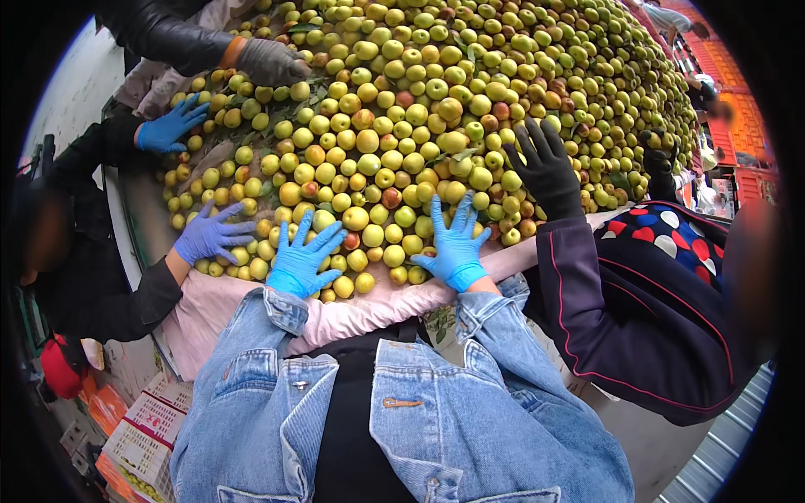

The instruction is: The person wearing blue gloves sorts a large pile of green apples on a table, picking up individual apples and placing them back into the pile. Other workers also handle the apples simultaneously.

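Note:
A great heap of green and reddish jujube fruits spreads out before me, with some loose leaves among them. My left hand, in a blue glove, lies palm down with fingers apart on the fruits near the padded pink cloth edge. To its right my right hand, gloved in blue too, rests on the fruits with its fingers spread. Neither hand is closed round a fruit. Fruits lie between the two hands and just beyond the fingertips.
At the left, a co-worker's violet-gloved hand and blue-gloved hand touch the fruits. A grey-gloved hand works above. Close at my right is a co-worker's black-gloved hand. Printed cartons stand low at left.

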A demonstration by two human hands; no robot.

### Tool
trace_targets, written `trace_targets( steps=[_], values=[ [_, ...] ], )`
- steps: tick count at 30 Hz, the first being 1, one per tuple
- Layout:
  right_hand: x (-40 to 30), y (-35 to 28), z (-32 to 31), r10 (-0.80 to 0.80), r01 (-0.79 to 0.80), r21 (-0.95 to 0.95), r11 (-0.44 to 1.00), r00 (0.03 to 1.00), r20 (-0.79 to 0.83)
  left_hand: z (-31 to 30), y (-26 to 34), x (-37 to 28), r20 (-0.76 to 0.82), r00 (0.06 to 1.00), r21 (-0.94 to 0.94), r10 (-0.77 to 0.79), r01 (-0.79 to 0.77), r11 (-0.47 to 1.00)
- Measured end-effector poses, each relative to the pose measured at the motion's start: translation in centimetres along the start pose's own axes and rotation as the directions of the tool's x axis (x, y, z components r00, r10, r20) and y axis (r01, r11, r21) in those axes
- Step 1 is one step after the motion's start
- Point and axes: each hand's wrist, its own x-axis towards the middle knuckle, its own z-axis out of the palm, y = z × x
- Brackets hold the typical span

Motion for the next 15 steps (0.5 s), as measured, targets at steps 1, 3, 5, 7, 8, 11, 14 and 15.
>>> trace_targets(
  steps=[1,3,5,7,8,11,14,15],
  values=[
    [-0.1,-1.1,-0.1,-0.061,0.063,-0.125,0.99,0.998,0.023,-0.2,-0.7,-0.2,0.056,0.996,0.034,-0.074,0.072,0.997],
    [0.3,-1.8,2.8,-0.305,0.305,0.023,0.952,0.952,0.002,-1.3,-1.3,-0.3,0.065,0.974,-0.062,-0.216,0.22,0.974],
    [-0.7,-5.0,1.5,-0.389,0.399,-0.076,0.914,0.914,0.117,0.5,-3.9,-1.2,0.056,0.947,0.034,-0.316,0.314,0.949],
    [-0.7,-5.4,2.7,-0.679,0.675,0.107,0.73,0.734,0.002,0.5,-5.7,-1.6,0.069,0.928,0.047,-0.365,0.363,0.931],
    [-0.6,-4.9,2.6,-0.691,0.701,0.153,0.697,0.713,-0.12,0.6,-6.6,-1.8,0.088,0.9,0.078,-0.428,0.422,0.903],
    [1.7,-2.3,-2.2,-0.436,0.529,0.134,0.838,0.797,-0.417,3.0,-10.5,-5.0,0.023,0.884,-0.286,-0.467,0.453,0.844],
    [5.9,3.5,-2.8,0.095,-0.025,0.158,0.987,0.883,-0.46,3.4,-6.3,-4.9,-0.05,0.891,-0.156,-0.452,0.44,0.885],
    [6.4,3.9,-2.0,0.107,-0.087,0.078,0.993,0.943,-0.316,2.7,-4.8,-4.5,-0.1,0.91,-0.184,-0.403,0.381,0.906]
  ],
)
